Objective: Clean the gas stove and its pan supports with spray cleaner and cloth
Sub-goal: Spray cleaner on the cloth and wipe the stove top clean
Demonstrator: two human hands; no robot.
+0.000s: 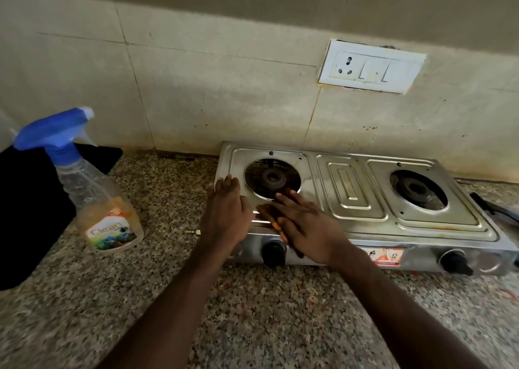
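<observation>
A two-burner steel gas stove (351,188) stands on the granite counter against the wall, with no pan supports on it. My left hand (226,211) lies flat on the stove's left front corner, fingers together. My right hand (306,228) presses a dark cloth with an orange edge (269,214) onto the steel just in front of the left burner (271,178). The right burner (418,190) is uncovered. A clear spray bottle (92,194) with a blue trigger head stands upright on the counter, left of the stove.
A black mat (25,214) lies at the far left behind the bottle. Two black knobs (273,252) sit on the stove front. A white socket plate (370,66) is on the tiled wall. A dark object (494,208) lies right of the stove.
</observation>
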